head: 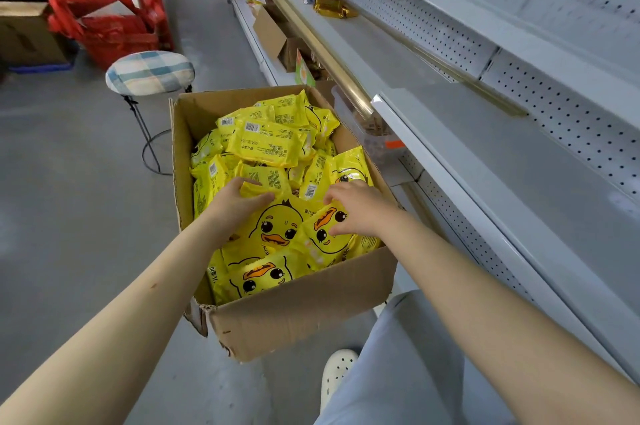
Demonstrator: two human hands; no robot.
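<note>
Brimming carton (298, 317) of yellow duck packets (273, 227)

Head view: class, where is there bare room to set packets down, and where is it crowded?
Bare: grey metal shelf between brass rail and perforated back panel, nearer than the gold foil packs. Crowded: brown cardboard box, heaped with yellow duck packets.
</note>
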